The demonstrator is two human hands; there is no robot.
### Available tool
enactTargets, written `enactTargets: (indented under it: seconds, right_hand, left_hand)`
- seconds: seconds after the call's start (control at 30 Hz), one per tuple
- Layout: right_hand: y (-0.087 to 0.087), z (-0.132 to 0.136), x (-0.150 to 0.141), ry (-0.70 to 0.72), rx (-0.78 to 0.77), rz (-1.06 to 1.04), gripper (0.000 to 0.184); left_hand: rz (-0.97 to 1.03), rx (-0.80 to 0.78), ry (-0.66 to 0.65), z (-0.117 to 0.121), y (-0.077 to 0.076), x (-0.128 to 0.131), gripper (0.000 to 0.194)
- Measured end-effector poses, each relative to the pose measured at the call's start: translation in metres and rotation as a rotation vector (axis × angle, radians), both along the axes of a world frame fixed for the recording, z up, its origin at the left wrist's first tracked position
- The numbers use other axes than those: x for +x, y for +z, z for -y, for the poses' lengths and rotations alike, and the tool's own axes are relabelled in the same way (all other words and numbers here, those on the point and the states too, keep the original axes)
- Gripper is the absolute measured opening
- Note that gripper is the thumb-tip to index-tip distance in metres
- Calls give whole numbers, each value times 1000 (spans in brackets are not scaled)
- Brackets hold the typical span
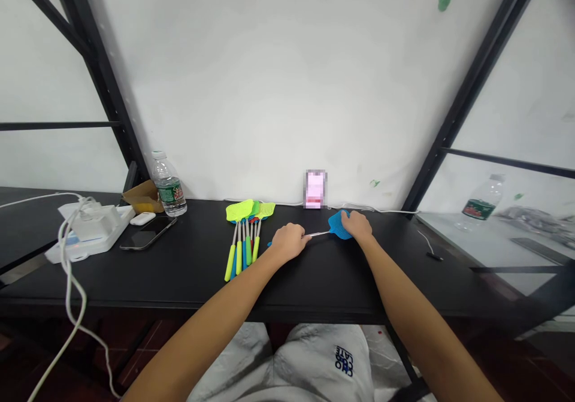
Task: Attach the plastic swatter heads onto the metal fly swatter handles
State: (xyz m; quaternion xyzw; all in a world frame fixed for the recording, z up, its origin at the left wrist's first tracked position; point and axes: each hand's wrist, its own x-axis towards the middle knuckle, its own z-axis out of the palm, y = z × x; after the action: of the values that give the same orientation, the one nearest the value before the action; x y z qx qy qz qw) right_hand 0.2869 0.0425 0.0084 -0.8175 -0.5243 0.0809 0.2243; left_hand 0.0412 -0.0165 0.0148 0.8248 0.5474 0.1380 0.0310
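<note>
A blue fly swatter point(339, 226) with a thin metal shaft lies sideways between my two hands, just above or on the black table. My left hand point(290, 241) is wrapped round its handle end, and a bit of blue handle pokes out past the fist. With my right hand point(358, 224) I grip the edge of the blue swatter head between thumb and fingers. Left of my left hand lies a pile of several fly swatters point(245, 210), yellow-green, green, blue and red, their heads toward the wall and handles toward me.
A water bottle point(169, 185), an open cardboard box point(142, 197), a dark phone point(148, 233), a white case point(142, 218) and a power strip point(94, 234) with cables stand at left. A blurred phone point(315, 190) leans on the wall. At right lies a short cable point(433, 256).
</note>
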Motion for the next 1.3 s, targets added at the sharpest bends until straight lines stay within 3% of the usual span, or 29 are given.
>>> enactTargets:
  seconds: [0.37, 0.8, 1.3]
  right_hand:
    - [-3, -5, 3, 43, 25, -30, 55]
    - [-3, -7, 3, 100, 166, -108, 55]
    - [-4, -2, -2, 110, -70, 44, 65]
  left_hand:
    - [36, 22, 10, -2, 0, -2, 40]
    - [51, 35, 27, -4, -1, -3, 43]
    - [-18, 4, 39, 1, 1, 1, 37]
